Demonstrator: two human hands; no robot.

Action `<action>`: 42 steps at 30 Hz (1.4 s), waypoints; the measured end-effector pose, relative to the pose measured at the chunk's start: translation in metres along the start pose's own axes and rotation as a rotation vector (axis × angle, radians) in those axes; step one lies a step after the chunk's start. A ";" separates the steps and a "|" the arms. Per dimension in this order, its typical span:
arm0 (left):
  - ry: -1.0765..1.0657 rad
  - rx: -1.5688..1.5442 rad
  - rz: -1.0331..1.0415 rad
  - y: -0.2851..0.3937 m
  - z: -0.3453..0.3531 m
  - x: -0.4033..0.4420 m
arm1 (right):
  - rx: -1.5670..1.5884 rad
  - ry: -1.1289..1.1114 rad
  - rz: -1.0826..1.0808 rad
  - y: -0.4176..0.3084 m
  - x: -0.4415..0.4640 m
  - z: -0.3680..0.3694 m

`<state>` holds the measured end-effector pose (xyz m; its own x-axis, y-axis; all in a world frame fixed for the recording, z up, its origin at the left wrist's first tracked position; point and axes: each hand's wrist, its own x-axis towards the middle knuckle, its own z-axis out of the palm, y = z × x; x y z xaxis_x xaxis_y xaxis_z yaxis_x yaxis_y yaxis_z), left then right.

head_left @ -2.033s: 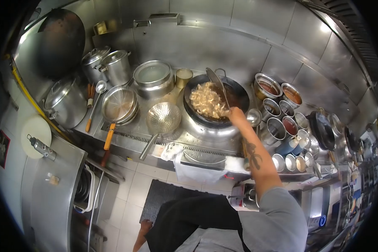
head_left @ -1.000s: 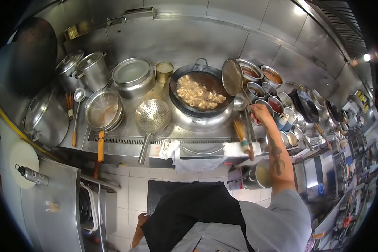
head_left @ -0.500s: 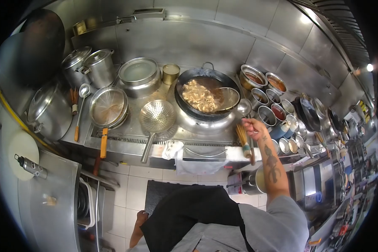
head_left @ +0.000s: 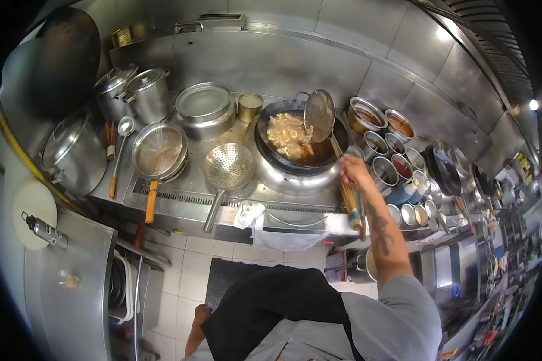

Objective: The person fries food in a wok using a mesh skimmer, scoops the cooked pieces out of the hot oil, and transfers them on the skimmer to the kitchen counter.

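Note:
My right hand (head_left: 353,171) is closed on the handle of a skimmer (head_left: 320,114). Its round, flat head is raised and tilted over the right part of a black wok (head_left: 265,149). Pale, browned pieces of food (head_left: 287,133) lie in dark liquid in the wok, just left of the skimmer head. Beneath my right hand are a bamboo brush (head_left: 350,207) and a ladle (head_left: 355,153) on the stove edge. My left hand (head_left: 203,313) hangs low beside the black apron (head_left: 271,301), fingers curled and partly hidden, away from the cookware.
A perforated strainer (head_left: 229,166) and a wire strainer (head_left: 158,150) rest left of the wok. Lidded pots (head_left: 149,96) stand at the back left. Sauce containers (head_left: 367,114) crowd the right side. A folded cloth (head_left: 248,215) lies on the front edge.
The skimmer head has risen from the liquid at the wok's right side and tilted up. My right hand has moved slightly up and left with it. My left hand stays put.

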<state>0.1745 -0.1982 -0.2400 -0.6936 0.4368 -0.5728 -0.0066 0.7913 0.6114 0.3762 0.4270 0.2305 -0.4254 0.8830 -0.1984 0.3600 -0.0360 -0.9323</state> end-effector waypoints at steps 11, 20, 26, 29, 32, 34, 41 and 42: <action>-0.155 -0.108 0.304 0.220 -0.079 -0.030 | 0.010 -0.062 -0.024 -0.004 0.000 0.012; -0.100 -0.108 1.670 0.536 -0.223 -0.278 | -0.058 0.058 -0.071 0.013 0.022 0.002; 0.071 -0.158 2.031 0.581 -0.197 -0.325 | -0.216 0.105 -0.080 0.028 0.035 -0.019; 0.310 -0.513 2.102 0.587 -0.167 -0.340 | -0.219 0.093 -0.057 0.033 0.043 -0.024; -0.218 -0.693 1.846 0.596 -0.190 -0.344 | -0.134 0.140 -0.008 0.040 0.053 -0.027; -0.300 -0.549 1.886 0.598 -0.198 -0.336 | -0.019 0.134 0.069 0.047 0.065 -0.027; -0.266 -0.652 1.768 0.573 -0.184 -0.346 | -0.011 -0.030 0.008 0.033 0.088 0.008; -0.094 -0.775 1.613 0.569 -0.181 -0.351 | -0.171 -0.039 0.000 0.030 0.100 0.011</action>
<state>0.2837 0.0214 0.4084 -0.3171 0.5388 0.7804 0.2462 -0.7479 0.6164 0.3355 0.5094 0.1789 -0.4560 0.8642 -0.2125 0.4946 0.0476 -0.8678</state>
